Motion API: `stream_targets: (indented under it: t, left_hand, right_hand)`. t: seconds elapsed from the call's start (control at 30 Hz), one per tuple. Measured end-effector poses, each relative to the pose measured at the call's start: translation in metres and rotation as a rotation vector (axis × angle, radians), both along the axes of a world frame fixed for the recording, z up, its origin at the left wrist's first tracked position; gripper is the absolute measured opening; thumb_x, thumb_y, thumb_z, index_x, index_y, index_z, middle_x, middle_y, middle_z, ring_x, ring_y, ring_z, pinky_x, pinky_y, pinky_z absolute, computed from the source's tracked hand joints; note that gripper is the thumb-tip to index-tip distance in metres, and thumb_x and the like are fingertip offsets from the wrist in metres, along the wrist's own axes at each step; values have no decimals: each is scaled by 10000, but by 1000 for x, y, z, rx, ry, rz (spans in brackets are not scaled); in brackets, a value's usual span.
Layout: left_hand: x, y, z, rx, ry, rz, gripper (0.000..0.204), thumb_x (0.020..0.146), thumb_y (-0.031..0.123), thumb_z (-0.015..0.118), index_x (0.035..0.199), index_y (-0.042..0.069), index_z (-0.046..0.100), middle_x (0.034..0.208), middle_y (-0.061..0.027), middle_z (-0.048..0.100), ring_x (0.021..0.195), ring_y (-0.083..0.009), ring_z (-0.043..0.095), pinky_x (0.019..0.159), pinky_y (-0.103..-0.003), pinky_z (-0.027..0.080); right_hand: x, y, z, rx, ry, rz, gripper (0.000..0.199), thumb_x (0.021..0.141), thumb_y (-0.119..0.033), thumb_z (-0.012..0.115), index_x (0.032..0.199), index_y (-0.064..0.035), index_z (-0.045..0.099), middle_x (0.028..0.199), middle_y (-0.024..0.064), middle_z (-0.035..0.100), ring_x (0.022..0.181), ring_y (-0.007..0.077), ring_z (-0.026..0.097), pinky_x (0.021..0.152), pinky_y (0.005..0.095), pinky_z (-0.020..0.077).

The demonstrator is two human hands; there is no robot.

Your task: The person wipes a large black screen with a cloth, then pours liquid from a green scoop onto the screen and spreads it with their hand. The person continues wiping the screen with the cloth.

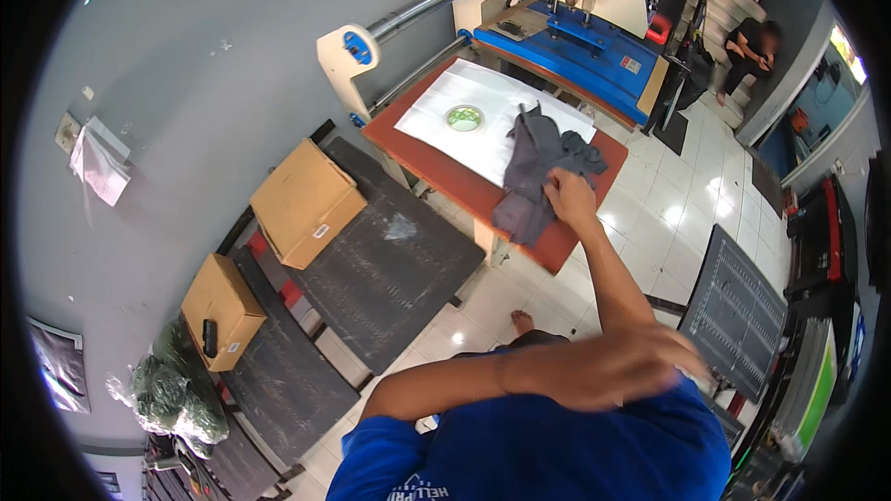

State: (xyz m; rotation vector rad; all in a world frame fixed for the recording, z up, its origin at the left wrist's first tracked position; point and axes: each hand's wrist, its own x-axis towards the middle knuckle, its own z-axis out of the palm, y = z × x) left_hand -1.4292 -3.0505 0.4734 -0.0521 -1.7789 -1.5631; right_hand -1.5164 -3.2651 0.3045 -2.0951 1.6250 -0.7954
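1. Presently, the dark grey cloth (531, 172) lies crumpled on the red-brown bench (436, 148), partly over the white sheet (483, 156).
2. Right hand (568, 193): nearer to the cloth; fingers curled at its right side. Whether they pinch the fabric cannot be told.
3. Left hand (622, 369): blurred, crossed in front of the body, well apart from the cloth; finger state cannot be told.
4. Governing relation: the cloth extends leftward from the right hand, both farther off and nearer the body. Its long axis runs roughly from the far side toward the near edge.
5. Clearances: brown surface shows at the near right corner; tiled floor (654, 223) lies beyond the right edge. The blue press head (566, 51) bounds the far side.
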Motion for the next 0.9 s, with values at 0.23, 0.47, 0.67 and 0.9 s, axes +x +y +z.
stream_targets:
  t: [0.23, 0.47, 0.67, 0.9]
  left_hand:
    - [28, -104, -187, 8, -634, 1547, 416, 920, 209, 650, 1269, 5, 552, 1229, -207, 586, 1138, -380, 541, 999, -444, 410]
    - [32, -167, -206, 278, -863, 1596, 421, 890, 224, 686, 1231, 19, 548, 1151, -213, 616, 1027, -375, 569, 946, -442, 431]
    - [66, -181, -207, 266, -843, 1481, 285, 899, 247, 677, 1037, 11, 596, 915, -184, 666, 921, -356, 628, 851, -425, 472]
    - [69, -179, -188, 240, -1141, 1351, 246, 905, 222, 666, 998, -2, 620, 944, -186, 649, 940, -336, 635, 788, -422, 487]
  right_hand:
    - [-44, -122, 119, 334, -1287, 182, 201, 1009, -167, 450, 1087, -67, 606, 964, 31, 653, 860, 133, 630, 777, 304, 517]
    - [-75, -172, 88, 614, -1721, 220, 337, 1029, -297, 452, 1142, -31, 626, 1079, 87, 677, 912, 212, 661, 839, 345, 539]
    - [-101, -203, -20, 339, -702, 29, 306, 1006, -241, 517, 1161, 4, 614, 1104, 116, 679, 946, 237, 663, 848, 359, 533]
    - [-116, -174, -77, 27, -459, -32, 363, 920, -94, 609, 1262, 12, 552, 1192, 190, 620, 1070, 296, 627, 932, 386, 480]
